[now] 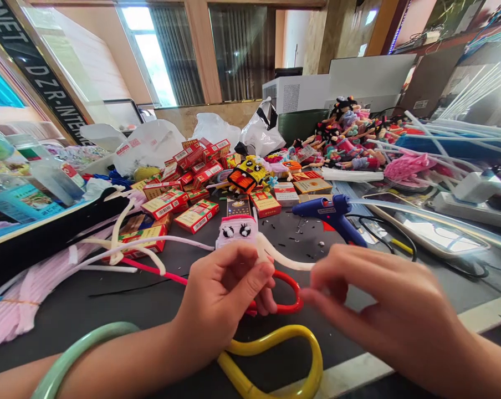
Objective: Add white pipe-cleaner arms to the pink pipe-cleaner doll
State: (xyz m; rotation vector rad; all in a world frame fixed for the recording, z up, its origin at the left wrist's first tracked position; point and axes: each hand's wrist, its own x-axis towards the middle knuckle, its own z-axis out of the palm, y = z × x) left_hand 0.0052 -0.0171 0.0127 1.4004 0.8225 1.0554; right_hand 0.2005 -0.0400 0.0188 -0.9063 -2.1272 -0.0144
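Two hands work above the bench [88,327]. The left hand [221,293] has a firm grip on a pink chenille doll [237,233] with googly eyes, held upright just above a red loop [290,293]. The right hand [383,299] pinches the tip of the doll's white stem [287,261] in a narrow grip; a glue gun [329,215] lies beyond.

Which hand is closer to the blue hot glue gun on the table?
Right. The right hand is just in front of the blue hot glue gun, not touching it. The left hand, holding a pink fuzzy pipe-cleaner figure, is farther off, left of the gun.
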